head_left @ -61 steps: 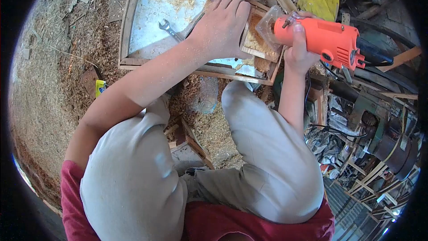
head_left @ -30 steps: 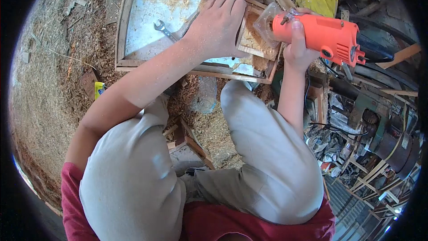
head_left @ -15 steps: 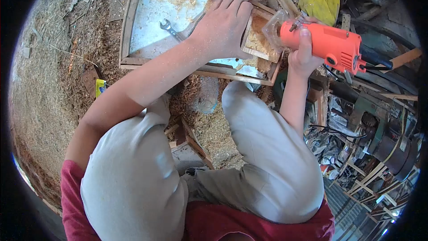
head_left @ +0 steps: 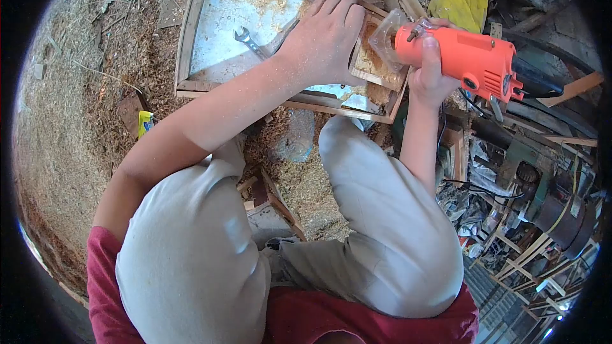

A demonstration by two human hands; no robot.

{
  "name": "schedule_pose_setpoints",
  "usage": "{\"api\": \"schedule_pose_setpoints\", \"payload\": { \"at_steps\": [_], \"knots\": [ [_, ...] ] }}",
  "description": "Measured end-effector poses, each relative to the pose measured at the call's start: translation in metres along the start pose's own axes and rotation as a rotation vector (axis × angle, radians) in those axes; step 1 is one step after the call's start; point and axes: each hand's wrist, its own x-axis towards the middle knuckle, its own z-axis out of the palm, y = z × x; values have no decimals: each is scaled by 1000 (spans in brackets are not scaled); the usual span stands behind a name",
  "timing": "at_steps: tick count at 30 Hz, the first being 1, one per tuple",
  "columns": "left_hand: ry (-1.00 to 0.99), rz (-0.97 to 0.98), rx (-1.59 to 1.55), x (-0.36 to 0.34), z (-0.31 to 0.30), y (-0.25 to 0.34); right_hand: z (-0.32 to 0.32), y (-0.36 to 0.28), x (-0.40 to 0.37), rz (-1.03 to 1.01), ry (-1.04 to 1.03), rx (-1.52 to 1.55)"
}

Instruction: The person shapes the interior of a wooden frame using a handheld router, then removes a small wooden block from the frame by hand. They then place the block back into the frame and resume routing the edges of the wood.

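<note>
Pressing down flat, the person's left hand (head_left: pixel 325 35) lies on the small wooden frame (head_left: pixel 376 70). Its fingers (head_left: pixel 341 0) are stretched out and nearly side by side, and they close around nothing. The palm covers the frame's left part, so that side and the corner under it are hidden. The right hand (head_left: pixel 428 76) is wrapped round the body of the orange router (head_left: pixel 468 57). Its fingers curl under the housing and the thumb (head_left: pixel 430 48) lies across the top, a firm full grip. The router is tilted. Its clear base plate (head_left: pixel 384 33) sits at the upper right edge of the small wooden frame, just beside the left hand's fingertips. The cutter under the plate cannot be made out, nor whether the plate rests on the wood or hangs just above it.

The small wooden frame holds a heap of shavings and sits in the right end of a larger wooden frame (head_left: pixel 189 38). That frame lies on the sawdust-covered ground (head_left: pixel 70 108) and has a pale metal sheet (head_left: pixel 229 16) inside it. A wrench (head_left: pixel 250 41) lies on the sheet, near the left wrist but apart from it. A black cord (head_left: pixel 535 83) leaves the router's rear and is lost among the clutter on the right. A yellow cloth (head_left: pixel 458 1) lies beyond the router. The person's knees fill the lower view and hide the ground beneath them.
</note>
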Motion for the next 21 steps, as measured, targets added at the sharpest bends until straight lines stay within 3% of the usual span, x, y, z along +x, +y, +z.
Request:
{"api": "schedule_pose_setpoints", "payload": {
  "at_steps": [21],
  "knots": [
    [11, 8, 2, 0, 2, -2, -12, 9, 4, -18, 13, -17]
  ]
}}
